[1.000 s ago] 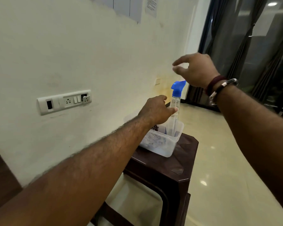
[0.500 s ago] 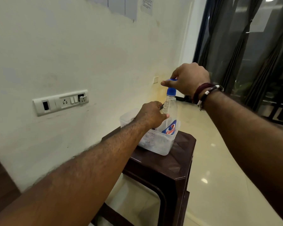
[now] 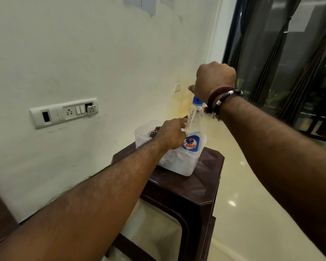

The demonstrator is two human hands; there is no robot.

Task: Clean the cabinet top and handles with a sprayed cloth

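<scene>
Spray bottle (image 3: 194, 136) stands in the clear tub (image 3: 179, 166). Right hand (image 3: 215, 80) clenched on its blue top; left hand (image 3: 171, 134) grasps the body (cloth unclear). Lift straight up, steadying the tub.

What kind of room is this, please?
Probably a home or office room: a plain wall with a switch and socket panel, a dark plastic stool on a glossy tiled floor, and curtained glass doors.

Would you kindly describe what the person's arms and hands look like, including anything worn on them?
Both forearms are bare and hairy, with no sleeves or gloves in view. The left hand has no visible jewellery. At the wrist of the right hand sit a maroon thread band and a black cord bracelet with silver metal beads and a small dangling end.
</scene>
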